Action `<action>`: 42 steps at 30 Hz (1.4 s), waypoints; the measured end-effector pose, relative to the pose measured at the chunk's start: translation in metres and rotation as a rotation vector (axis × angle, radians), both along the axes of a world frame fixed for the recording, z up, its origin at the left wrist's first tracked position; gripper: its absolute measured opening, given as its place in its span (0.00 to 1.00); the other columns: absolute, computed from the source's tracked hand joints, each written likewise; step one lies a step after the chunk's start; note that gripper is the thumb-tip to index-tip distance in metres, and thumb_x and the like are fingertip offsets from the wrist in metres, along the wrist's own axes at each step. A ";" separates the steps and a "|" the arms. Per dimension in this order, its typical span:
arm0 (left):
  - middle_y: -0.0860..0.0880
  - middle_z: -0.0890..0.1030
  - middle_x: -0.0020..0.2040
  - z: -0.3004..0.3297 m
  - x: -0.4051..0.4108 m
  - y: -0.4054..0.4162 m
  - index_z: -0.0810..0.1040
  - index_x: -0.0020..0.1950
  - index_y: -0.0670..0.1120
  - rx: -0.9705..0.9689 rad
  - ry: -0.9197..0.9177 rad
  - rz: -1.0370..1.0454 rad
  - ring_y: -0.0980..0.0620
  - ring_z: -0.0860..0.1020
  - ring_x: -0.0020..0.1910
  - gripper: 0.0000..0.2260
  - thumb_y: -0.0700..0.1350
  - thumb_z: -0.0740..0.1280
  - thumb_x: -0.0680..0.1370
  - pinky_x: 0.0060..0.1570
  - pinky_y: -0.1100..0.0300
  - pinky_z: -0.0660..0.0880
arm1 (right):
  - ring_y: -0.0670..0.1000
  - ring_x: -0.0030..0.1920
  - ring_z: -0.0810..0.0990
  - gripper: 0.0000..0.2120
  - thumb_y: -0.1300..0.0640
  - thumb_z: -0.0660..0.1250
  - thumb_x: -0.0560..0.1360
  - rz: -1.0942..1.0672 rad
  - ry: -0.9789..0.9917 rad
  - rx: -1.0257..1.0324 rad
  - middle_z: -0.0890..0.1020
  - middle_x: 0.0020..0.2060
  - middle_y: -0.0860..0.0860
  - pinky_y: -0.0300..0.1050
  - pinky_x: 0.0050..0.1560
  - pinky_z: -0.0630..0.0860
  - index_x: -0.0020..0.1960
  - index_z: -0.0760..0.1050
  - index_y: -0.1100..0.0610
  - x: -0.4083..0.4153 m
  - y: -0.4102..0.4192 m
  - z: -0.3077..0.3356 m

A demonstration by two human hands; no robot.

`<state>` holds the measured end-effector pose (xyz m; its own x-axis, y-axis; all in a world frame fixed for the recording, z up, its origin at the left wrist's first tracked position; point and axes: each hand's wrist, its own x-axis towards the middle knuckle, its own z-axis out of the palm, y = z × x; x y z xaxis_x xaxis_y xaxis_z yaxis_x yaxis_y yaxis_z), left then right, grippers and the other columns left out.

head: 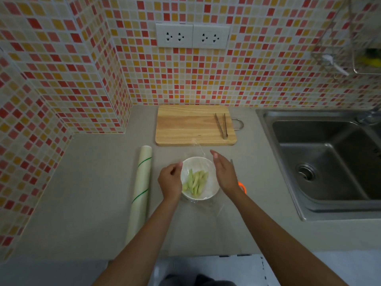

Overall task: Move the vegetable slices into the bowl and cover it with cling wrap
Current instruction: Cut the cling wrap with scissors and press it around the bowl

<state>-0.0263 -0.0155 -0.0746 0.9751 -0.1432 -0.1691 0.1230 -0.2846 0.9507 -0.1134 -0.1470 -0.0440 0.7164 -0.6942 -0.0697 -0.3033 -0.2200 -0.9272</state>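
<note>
My left hand pinched the cling wrap at the bowl rim, near the bench's front edge. My right hand stood open beside it, fingers straight. Vegetable slices lay inside.

Metal tongs lie on a wooden cutting board beside the steel sink, below wall sockets.

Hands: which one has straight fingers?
The right hand, beside the bowl, has its fingers stretched out straight. The left hand has its fingers curled at the rim.
</note>
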 end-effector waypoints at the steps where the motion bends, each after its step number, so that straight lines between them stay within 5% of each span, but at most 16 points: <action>1: 0.42 0.84 0.45 -0.001 0.001 -0.001 0.83 0.46 0.38 -0.024 0.022 0.031 0.47 0.80 0.45 0.10 0.44 0.68 0.76 0.47 0.58 0.76 | 0.43 0.64 0.72 0.19 0.51 0.54 0.82 0.051 -0.002 0.023 0.76 0.65 0.51 0.24 0.60 0.62 0.68 0.73 0.57 0.005 -0.001 -0.002; 4: 0.40 0.84 0.47 -0.003 0.001 -0.007 0.84 0.50 0.38 -0.062 0.054 0.121 0.45 0.81 0.48 0.10 0.43 0.69 0.76 0.51 0.53 0.78 | 0.47 0.67 0.72 0.19 0.52 0.55 0.82 0.107 0.013 0.068 0.76 0.66 0.52 0.36 0.65 0.65 0.68 0.72 0.57 0.013 -0.002 -0.009; 9: 0.41 0.83 0.43 -0.002 0.003 -0.017 0.83 0.45 0.37 -0.188 0.148 0.236 0.49 0.79 0.42 0.11 0.44 0.66 0.77 0.45 0.55 0.76 | 0.45 0.60 0.76 0.18 0.51 0.56 0.82 0.025 -0.021 0.096 0.81 0.60 0.51 0.36 0.59 0.69 0.64 0.76 0.58 0.011 -0.003 -0.024; 15: 0.49 0.80 0.35 -0.010 0.009 -0.019 0.81 0.42 0.38 -0.239 0.220 0.197 0.57 0.75 0.33 0.10 0.43 0.65 0.78 0.29 0.74 0.71 | 0.46 0.59 0.79 0.17 0.50 0.57 0.81 -0.077 -0.082 0.146 0.82 0.56 0.48 0.42 0.63 0.73 0.61 0.79 0.57 0.009 0.001 -0.040; 20: 0.47 0.84 0.39 -0.016 0.020 -0.012 0.83 0.40 0.45 -0.251 0.370 0.071 0.52 0.79 0.37 0.08 0.44 0.67 0.77 0.42 0.59 0.76 | 0.42 0.57 0.80 0.15 0.49 0.58 0.80 -0.117 -0.124 0.232 0.83 0.51 0.42 0.46 0.63 0.74 0.59 0.80 0.52 0.007 0.004 -0.046; 27: 0.52 0.81 0.40 -0.015 0.029 -0.006 0.80 0.46 0.47 0.026 0.138 0.039 0.49 0.80 0.44 0.06 0.48 0.71 0.73 0.41 0.61 0.73 | 0.46 0.60 0.79 0.18 0.48 0.55 0.81 -0.137 -0.128 0.246 0.83 0.58 0.49 0.51 0.65 0.74 0.61 0.79 0.54 0.007 0.006 -0.045; 34: 0.44 0.80 0.57 -0.013 0.026 -0.017 0.75 0.59 0.44 0.084 0.221 0.135 0.43 0.78 0.53 0.14 0.49 0.67 0.76 0.51 0.56 0.72 | 0.47 0.59 0.80 0.19 0.48 0.55 0.82 -0.147 -0.142 0.244 0.83 0.56 0.48 0.46 0.61 0.75 0.62 0.79 0.55 0.004 0.008 -0.044; 42: 0.44 0.81 0.57 -0.017 0.036 -0.021 0.75 0.59 0.44 0.058 0.375 0.138 0.44 0.78 0.52 0.15 0.47 0.68 0.74 0.52 0.55 0.74 | 0.48 0.58 0.80 0.19 0.49 0.55 0.82 -0.177 -0.154 0.264 0.83 0.55 0.50 0.52 0.63 0.76 0.61 0.79 0.56 0.002 0.008 -0.042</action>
